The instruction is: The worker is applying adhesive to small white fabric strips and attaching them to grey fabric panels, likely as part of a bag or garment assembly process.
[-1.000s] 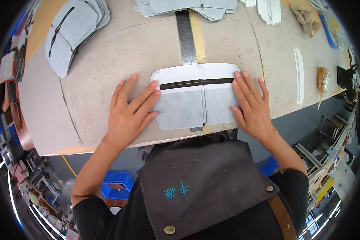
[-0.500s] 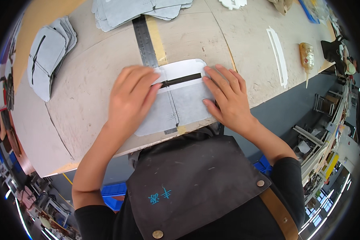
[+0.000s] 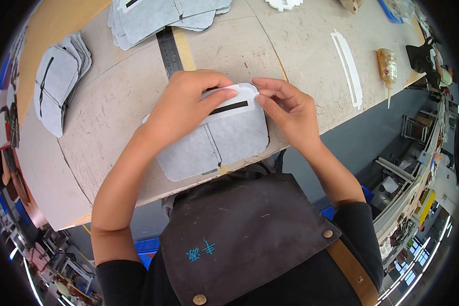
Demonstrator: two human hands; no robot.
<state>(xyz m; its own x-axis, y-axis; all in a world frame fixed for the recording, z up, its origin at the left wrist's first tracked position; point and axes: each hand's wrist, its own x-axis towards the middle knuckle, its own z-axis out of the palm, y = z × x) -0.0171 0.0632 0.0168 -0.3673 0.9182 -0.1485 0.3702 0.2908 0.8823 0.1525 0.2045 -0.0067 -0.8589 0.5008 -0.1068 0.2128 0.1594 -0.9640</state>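
A light grey, rounded panel (image 3: 188,153) lies at the table's front edge, with a dark line down its middle. Along its far side runs a white slotted strip (image 3: 247,97) framing a black slot (image 3: 229,108). My left hand (image 3: 186,104) reaches over the panel's far left part, thumb and forefinger closed on the strip's far edge. It hides the strip's left portion. At the far right corner, my right hand (image 3: 290,107) has thumb and forefinger curled around the strip's end. Whether it also grips the panel beneath, I cannot tell.
A dark steel ruler (image 3: 169,53) lies beyond the panel, beside a tan tape strip (image 3: 184,48). Stacked grey panels stand at the far side (image 3: 158,23) and left (image 3: 58,81). To the right are a white strip (image 3: 348,71) and an amber glue bottle (image 3: 387,66).
My left hand has moved right along the strip and now pinches its far edge. My right hand has gone from lying flat with spread fingers to a curled pinch at the corner.
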